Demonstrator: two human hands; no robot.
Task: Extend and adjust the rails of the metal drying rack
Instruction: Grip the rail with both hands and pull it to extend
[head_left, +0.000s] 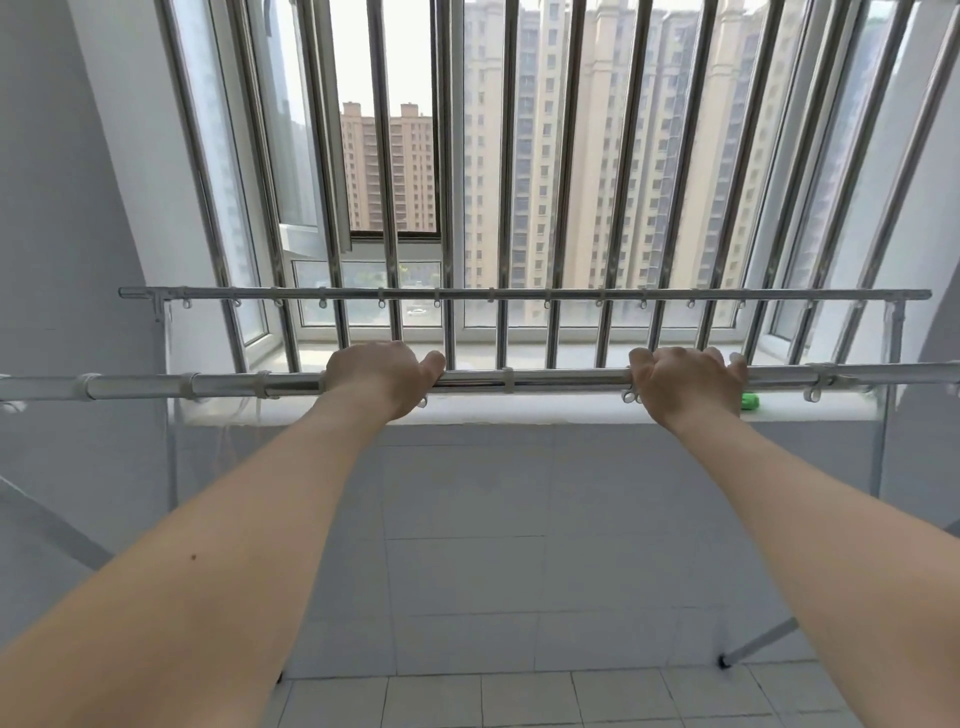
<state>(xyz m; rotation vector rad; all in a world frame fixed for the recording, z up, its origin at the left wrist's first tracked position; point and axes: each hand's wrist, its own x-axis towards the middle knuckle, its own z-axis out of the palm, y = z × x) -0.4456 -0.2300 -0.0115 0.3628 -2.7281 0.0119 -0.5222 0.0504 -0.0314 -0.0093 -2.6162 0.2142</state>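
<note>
A metal drying rack stands in front of a barred window. Its near rail (540, 380), a shiny telescoping tube with white collars and small hanging rings, runs across the whole view at hand height. My left hand (382, 376) is wrapped over this rail left of centre. My right hand (685, 382) grips the same rail right of centre, fingers curled over the top. The far rail (519, 294), thinner and also fitted with rings, runs parallel behind it, closer to the window. Neither hand touches the far rail.
Vertical steel window bars (449, 208) rise just behind the rack above a white sill (519, 410). A small green object (750, 401) lies on the sill by my right hand. A rack leg with a black foot (724, 661) rests on the tiled floor at lower right.
</note>
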